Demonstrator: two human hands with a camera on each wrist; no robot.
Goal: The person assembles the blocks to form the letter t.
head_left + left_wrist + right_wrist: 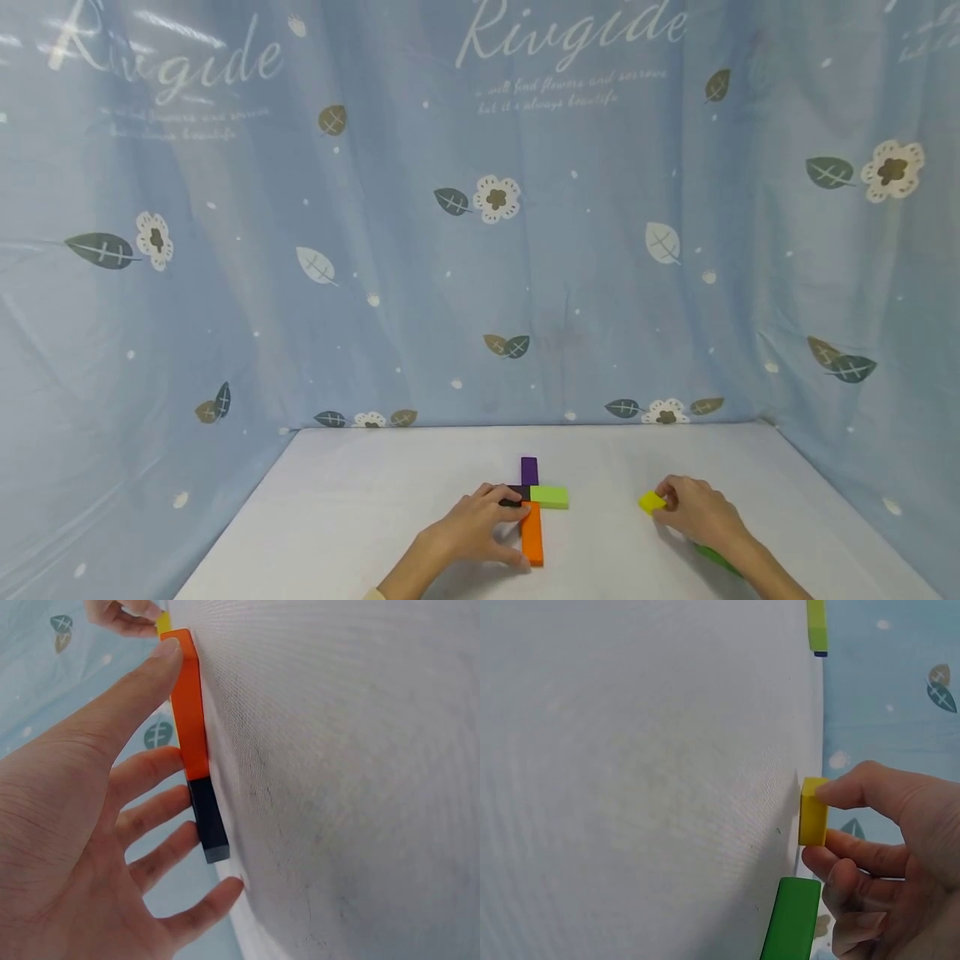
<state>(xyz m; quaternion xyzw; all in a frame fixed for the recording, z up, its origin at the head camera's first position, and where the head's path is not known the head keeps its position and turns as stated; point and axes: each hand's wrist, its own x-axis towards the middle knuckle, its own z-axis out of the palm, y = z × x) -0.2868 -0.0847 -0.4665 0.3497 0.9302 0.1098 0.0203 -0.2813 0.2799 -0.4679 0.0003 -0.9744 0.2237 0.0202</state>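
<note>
On the white desk (360, 500), the left hand (480, 529) lies spread over a cross of blocks: its thumb touches the orange block (532, 535) and its straight fingers reach the dark block (514, 494), gripping neither. Well apart to the right, the right hand (693, 510) pinches a yellow block (651, 502) between thumb and fingers, a green block (793, 919) lying just beneath that hand.

The orange block (190, 705) looks smooth and matt (likely painted wood), the table cover (345, 780) woven cloth.
</note>
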